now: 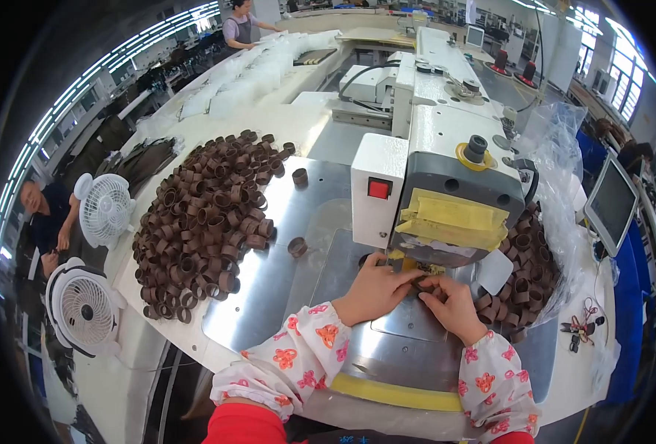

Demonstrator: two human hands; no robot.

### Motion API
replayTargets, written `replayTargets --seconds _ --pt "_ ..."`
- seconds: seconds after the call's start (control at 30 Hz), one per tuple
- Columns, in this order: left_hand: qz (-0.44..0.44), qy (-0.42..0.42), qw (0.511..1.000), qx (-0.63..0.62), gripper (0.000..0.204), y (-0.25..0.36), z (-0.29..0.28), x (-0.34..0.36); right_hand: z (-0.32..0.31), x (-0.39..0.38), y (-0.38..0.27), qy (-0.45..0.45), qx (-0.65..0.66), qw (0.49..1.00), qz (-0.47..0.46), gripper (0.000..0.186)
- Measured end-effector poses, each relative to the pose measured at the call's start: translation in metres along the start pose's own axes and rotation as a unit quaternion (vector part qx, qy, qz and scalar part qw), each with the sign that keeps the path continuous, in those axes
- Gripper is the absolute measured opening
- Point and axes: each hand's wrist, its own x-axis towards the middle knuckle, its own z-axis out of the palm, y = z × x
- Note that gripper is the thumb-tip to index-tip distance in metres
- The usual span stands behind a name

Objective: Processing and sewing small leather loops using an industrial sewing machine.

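Under the head of a white sewing machine (452, 207), my two hands meet at a small brown fabric loop (419, 284). My left hand (376, 291) reaches in from the left with fingers pressed together at the loop's edge. On the other side, my right hand (452, 305) pinches the same loop between thumb and fingers. The fingers cover much of the loop, and the machine head partly hides the stitching area. Another dark loop (363, 260) shows just behind my left hand. Both forearms wear white sleeve covers with pink and orange prints.
A large heap of brown loops (202, 214) lies left, with single loops (297, 246) near it on the metal plate (247, 318). More loops (524, 274) and clear plastic (561, 163) lie right, near a screen (611, 203). Two fans (85, 307) stand left; two people are farther off.
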Motion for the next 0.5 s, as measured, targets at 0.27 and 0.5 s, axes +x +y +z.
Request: replayTargets --seconds 0.27,0.5 --pt "-0.130 -0.077 0.987 -0.059 0.020 -0.003 0.004 0.007 0.006 0.005 0.014 0.119 -0.035 0.988 -0.095 0.009" --pt "-0.181 -0.094 0.978 -0.040 0.021 -0.009 0.013 0.022 0.001 0.016 0.017 0.120 -0.011 0.992 -0.039 0.007"
